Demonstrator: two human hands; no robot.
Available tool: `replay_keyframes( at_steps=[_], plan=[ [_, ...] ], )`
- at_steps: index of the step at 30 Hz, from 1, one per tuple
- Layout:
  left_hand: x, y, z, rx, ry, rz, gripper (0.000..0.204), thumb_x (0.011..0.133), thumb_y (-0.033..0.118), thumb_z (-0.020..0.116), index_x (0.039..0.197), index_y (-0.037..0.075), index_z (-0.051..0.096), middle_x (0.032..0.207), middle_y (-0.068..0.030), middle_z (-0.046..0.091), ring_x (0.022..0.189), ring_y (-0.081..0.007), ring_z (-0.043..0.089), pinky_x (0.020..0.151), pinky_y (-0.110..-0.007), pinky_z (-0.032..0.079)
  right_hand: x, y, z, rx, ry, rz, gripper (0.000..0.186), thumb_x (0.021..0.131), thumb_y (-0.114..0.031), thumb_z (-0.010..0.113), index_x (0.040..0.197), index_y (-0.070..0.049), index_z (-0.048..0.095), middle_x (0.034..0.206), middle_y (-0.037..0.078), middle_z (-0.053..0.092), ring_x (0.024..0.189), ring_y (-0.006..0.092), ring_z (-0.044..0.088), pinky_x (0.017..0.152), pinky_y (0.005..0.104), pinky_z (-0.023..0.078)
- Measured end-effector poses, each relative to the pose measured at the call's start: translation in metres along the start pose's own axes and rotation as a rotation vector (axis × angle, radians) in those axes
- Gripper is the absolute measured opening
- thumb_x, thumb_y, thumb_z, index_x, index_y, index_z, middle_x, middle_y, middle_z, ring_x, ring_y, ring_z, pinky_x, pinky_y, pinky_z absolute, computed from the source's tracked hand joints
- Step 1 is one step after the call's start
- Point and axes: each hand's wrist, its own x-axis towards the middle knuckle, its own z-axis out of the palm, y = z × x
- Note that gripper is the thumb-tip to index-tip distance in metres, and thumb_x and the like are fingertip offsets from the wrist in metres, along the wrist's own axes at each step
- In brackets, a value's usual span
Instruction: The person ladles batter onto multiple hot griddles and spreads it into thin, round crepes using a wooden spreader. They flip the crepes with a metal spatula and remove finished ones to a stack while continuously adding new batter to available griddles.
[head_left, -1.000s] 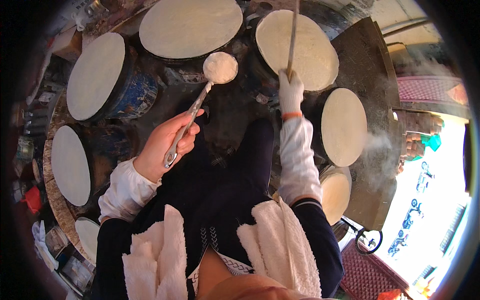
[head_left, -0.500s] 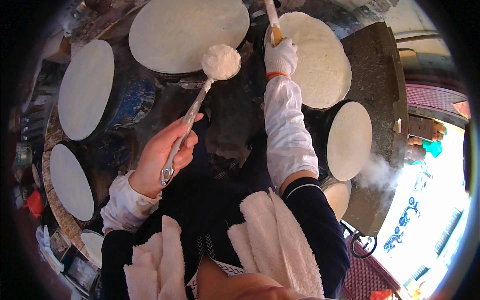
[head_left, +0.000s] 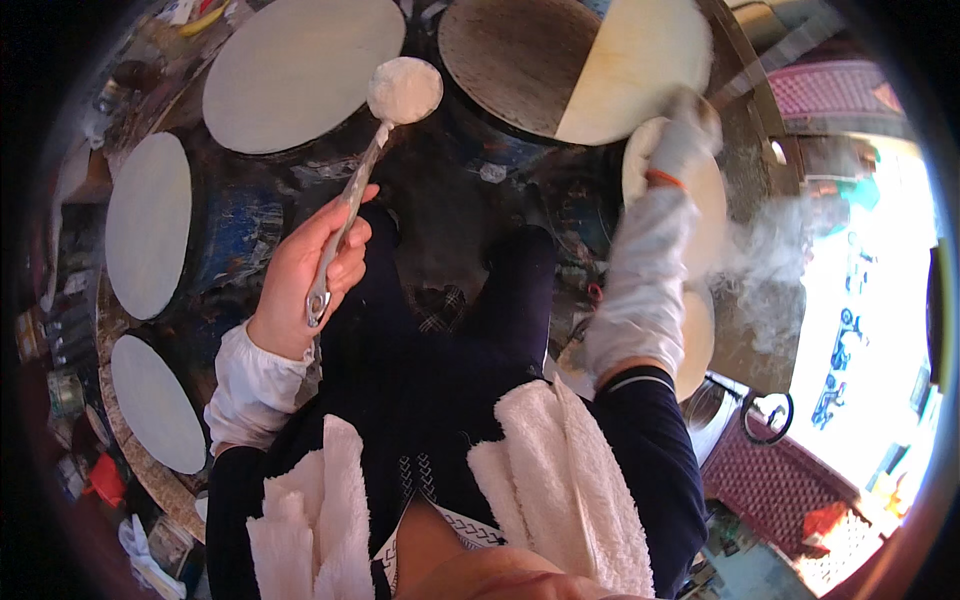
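Observation:
My left hand (head_left: pixel 312 255) is closed round the long metal handle of a ladle (head_left: pixel 405 90), whose round bowl holds white batter. Behind it at the upper right, a round griddle (head_left: pixel 500 55) shows bare dark metal on its left side, with a cream sheet of cooked batter (head_left: pixel 635 60) over its right side. My gloved right hand (head_left: pixel 688 135) is blurred beside that griddle, above another coated disc (head_left: pixel 705 225). A faint streak, possibly a stick, slants up from it; its fingers are too smeared to read.
More batter-coated discs (head_left: pixel 300 75) on dark drums surround me, including two at left (head_left: pixel 145 225) (head_left: pixel 158 400) and one at lower right (head_left: pixel 695 340). Steam (head_left: pixel 770 260) rises at right. A pink perforated panel (head_left: pixel 760 485), a red item (head_left: pixel 107 480) and a bright opening with scooters outside lie beyond.
The sheet on the upper-right griddle now covers only part of it, exposing dark metal. My right hand has swung rightward. The ladle has shifted up and left with my left hand.

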Motion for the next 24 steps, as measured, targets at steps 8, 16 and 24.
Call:
replay_keyframes(
  at_steps=[8,16,24],
  plan=[
    [0.023,-0.043,0.033,-0.065,-0.156,-0.153,0.047,0.108,0.015,0.041,0.148,-0.007,0.030,0.085,-0.0038,0.047,0.054,-0.0046,0.041,0.047,-0.020,0.038,-0.006,-0.016,-0.377,0.063,0.509,0.165,0.007,0.093,-0.009,0.064,0.096,-0.003,0.061,0.079,0.004,0.058,0.055,0.0128,0.051,0.043,0.0270,0.038],
    [0.034,-0.072,0.079,0.045,-0.099,-0.166,0.047,0.109,0.012,0.037,0.149,-0.008,0.027,0.085,-0.0072,0.049,0.049,-0.0058,0.042,0.044,-0.021,0.042,-0.191,0.159,-0.556,0.044,1.048,0.490,0.035,0.095,-0.029,0.063,0.069,-0.009,0.050,0.064,0.001,0.047,0.051,0.0178,0.044,0.048,0.0329,0.037],
    [0.040,-0.092,0.104,0.071,-0.108,-0.155,0.048,0.109,0.013,0.038,0.150,-0.007,0.025,0.086,-0.0070,0.051,0.049,-0.0047,0.044,0.043,-0.021,0.043,-0.269,0.292,-0.585,-0.168,1.406,0.949,0.051,0.084,-0.031,0.072,0.111,0.010,0.061,0.090,0.022,0.070,0.068,0.0351,0.066,0.062,0.0499,0.053]
  ],
)
